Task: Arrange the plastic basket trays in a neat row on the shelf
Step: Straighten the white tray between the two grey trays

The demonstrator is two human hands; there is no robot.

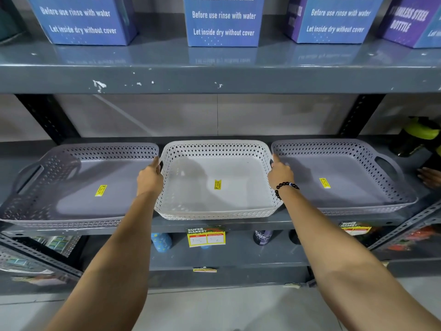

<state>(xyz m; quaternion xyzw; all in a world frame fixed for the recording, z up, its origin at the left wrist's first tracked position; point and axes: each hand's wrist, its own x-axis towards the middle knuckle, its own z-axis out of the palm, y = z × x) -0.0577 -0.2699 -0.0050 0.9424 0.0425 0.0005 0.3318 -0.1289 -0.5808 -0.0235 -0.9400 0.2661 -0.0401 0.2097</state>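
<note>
Three perforated plastic basket trays stand side by side on the grey metal shelf (214, 224). The left grey tray (78, 187) and the right grey tray (343, 173) flank a white tray (214, 149) in the middle. Each carries a yellow price sticker on its floor. My left hand (150, 179) grips the white tray's left handle. Around its right handle my right hand (280, 174), with a black bead bracelet on the wrist, is closed. The white tray's front edge overhangs the shelf lip slightly.
Blue and purple bottle boxes (223, 20) line the shelf above. A green-capped dark bottle (416, 137) stands at the far right, with another person's fingers (429, 176) beside the right tray. Price tags (206, 236) hang on the shelf lip; bottles stand on the shelf below.
</note>
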